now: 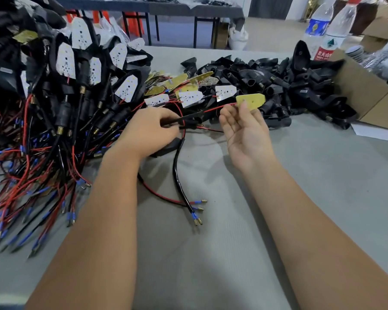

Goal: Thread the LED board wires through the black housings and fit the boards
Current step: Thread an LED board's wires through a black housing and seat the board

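Your forearms are reaching up from the bottom of the frame to the work at centre. Your left hand [149, 130] is curling its fingers around the wires [179, 175] where they are entering a black housing [168, 146] lying under your palm; their blue-sleeved ends are trailing toward you on the grey table [300, 198]. Your right hand [244, 130] is turning palm up with fingers relaxed, and only the fingertips are pinching the yellow-backed LED board [250, 100] just right of centre, its red lead running back to your left hand.

That light pinch is the risk, I judge: if you are pulling the lead taut while feeding it, the board may be slipping free or straining at its solder joint. The slack loop could also be snagging the loose boards [188, 95] just above. Finished units [65, 63] are crowding the upper left, empty housings [278, 81] the upper right.
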